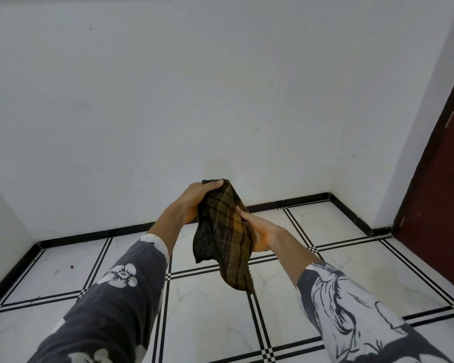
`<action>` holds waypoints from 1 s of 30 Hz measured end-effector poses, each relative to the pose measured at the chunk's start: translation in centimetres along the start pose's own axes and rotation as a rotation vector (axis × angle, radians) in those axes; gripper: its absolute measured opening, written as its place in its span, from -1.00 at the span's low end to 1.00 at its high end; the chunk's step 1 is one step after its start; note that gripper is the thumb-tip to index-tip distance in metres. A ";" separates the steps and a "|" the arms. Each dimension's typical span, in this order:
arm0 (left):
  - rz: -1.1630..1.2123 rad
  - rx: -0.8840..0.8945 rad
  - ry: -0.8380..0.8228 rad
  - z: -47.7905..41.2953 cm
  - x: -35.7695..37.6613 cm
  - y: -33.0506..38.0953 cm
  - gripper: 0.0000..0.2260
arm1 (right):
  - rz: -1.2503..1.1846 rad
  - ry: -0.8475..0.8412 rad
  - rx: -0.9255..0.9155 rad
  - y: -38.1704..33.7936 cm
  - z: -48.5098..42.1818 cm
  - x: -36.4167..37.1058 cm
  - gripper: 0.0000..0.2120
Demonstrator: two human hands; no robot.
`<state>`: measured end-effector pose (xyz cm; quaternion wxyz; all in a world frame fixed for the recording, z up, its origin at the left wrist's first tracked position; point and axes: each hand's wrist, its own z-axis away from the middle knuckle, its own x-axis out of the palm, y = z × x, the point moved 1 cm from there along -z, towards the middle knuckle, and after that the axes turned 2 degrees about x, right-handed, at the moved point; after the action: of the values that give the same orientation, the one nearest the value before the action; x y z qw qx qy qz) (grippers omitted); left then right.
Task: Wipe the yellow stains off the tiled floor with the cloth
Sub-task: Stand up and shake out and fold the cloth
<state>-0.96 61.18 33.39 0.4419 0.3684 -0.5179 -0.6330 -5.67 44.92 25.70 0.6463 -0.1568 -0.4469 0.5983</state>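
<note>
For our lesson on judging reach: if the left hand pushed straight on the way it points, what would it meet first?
The left hand, gripping the cloth, points up and away, so probably the white wall beyond; depth is unclear.

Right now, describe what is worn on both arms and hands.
Both hands are bare: no gloves, rings or watch show on the left hand or right hand. The left sleeve is dark grey with white flower prints and a white cuff. The right sleeve is grey with a large white print outlined in black. Both sleeves stop short of the wrists.
</note>
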 end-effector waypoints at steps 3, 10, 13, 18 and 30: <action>-0.022 -0.036 -0.014 0.1 0.0 0.0 -0.55 | -0.103 0.005 -0.183 -0.2 -0.2 0.1 -0.60; -0.081 -0.113 0.088 0.4 -1.5 -0.5 -0.61 | -0.371 0.283 -0.402 -0.8 -0.3 -1.7 -0.57; -0.032 -0.111 0.137 0.4 -1.9 -1.0 -0.64 | -0.270 0.397 -0.511 -1.6 0.2 -2.8 -0.69; -0.176 -0.155 0.226 0.4 -2.4 -1.8 -0.74 | 0.420 0.632 -0.587 -3.1 1.3 -2.9 -0.83; -0.216 0.046 0.122 -0.6 -2.2 -0.1 -0.66 | 0.383 0.635 -0.616 -4.6 2.8 -3.3 -0.77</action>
<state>0.32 63.05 33.15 0.3932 0.4702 -0.4618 -0.6411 -4.57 39.88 29.33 0.5524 -0.5954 -0.3470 0.4690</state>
